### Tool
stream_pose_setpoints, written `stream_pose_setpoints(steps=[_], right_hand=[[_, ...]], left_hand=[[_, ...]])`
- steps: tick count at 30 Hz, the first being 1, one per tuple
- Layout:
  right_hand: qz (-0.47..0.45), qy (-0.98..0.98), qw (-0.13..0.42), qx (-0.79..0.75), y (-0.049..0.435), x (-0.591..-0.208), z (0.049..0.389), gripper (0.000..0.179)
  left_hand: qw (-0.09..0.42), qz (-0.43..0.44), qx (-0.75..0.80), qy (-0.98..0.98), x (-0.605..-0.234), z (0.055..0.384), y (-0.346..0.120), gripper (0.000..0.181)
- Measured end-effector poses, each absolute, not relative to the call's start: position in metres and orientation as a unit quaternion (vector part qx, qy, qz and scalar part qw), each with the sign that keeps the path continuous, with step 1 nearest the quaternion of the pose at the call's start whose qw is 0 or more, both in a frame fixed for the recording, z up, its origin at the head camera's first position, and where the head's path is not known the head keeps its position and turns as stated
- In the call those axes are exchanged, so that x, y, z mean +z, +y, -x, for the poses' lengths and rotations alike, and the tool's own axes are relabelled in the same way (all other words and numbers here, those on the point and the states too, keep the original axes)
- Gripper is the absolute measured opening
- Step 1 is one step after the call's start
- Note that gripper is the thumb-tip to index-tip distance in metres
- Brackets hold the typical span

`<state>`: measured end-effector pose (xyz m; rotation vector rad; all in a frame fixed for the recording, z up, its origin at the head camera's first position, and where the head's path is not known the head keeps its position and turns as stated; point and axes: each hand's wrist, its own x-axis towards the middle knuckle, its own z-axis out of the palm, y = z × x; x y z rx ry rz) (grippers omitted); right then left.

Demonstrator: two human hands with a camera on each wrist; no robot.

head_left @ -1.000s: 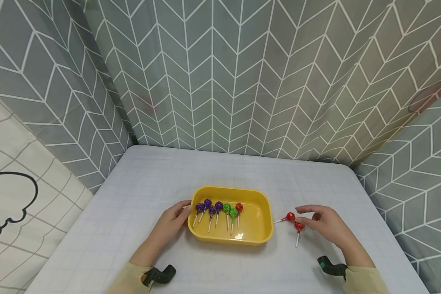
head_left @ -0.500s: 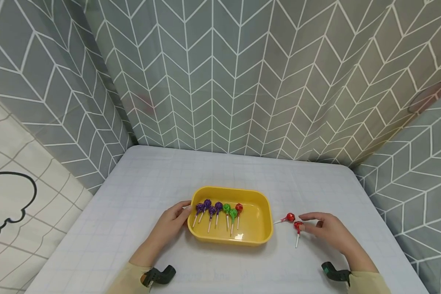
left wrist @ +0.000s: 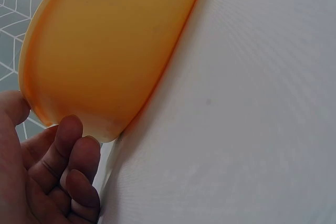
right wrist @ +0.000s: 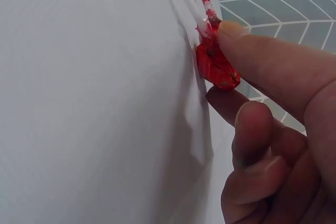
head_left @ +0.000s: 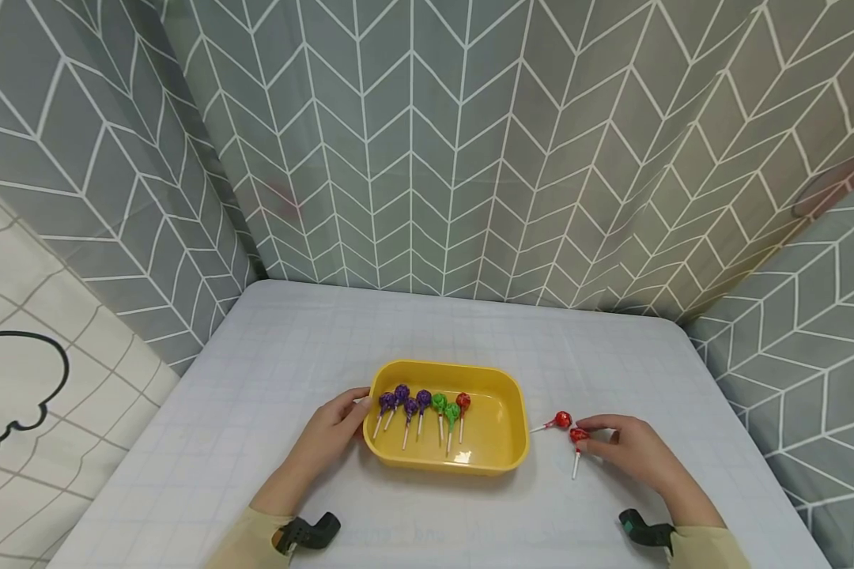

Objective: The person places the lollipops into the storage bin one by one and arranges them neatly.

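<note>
At its left end the yellow tray [head_left: 494, 419] is held by my left hand [head_left: 336, 423]. The left wrist view has the thumb at the tray's rim [left wrist: 25, 72] and curled fingers [left wrist: 70, 129] against its outer wall. Right of the tray, my right hand [head_left: 629, 446] pinches a red lollipop [head_left: 578, 435] by its wrapped head, its white stick pointing toward me. Close up in the right wrist view, the thumb presses the red wrapper [right wrist: 215, 64] with the index fingertip below it. A second red lollipop [head_left: 561, 420] lies just beyond, its stick toward the tray.
Inside the tray, several purple lollipops [head_left: 410, 406] lie at the left, then two green lollipops [head_left: 452, 412] and one red lollipop [head_left: 463, 402]. A white cloth covers the table [head_left: 370, 324]. Patterned grey curtains [head_left: 434, 158] stand behind and at the sides.
My right hand has come down and slightly toward me, from above the nearer red lollipop to pinching its head. The left hand and the tray have stayed put.
</note>
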<state>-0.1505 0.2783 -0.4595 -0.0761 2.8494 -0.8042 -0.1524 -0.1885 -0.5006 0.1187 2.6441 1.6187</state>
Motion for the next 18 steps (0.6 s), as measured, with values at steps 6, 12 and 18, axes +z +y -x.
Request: stream_pose_setpoints(steps=[6,12,18], right_hand=[[0.016,0.961,0.096,-0.258,0.2754,-0.4601,0.1536,0.043],[0.009,0.960,0.106,-0.260,0.2749,-0.4604,0.1550,0.042],[0.004,0.954,0.111,-0.279,0.2753,-0.4599,0.1537,0.038]], left_hand=[[0.020,-0.040,0.522,0.852,-0.4999,0.1524,-0.1887,0.034],[0.024,-0.039,0.522,0.852,-0.4996,0.1516,-0.1892,0.035],[0.026,-0.035,0.520,0.853,-0.4980,0.1510,-0.1889,0.037]])
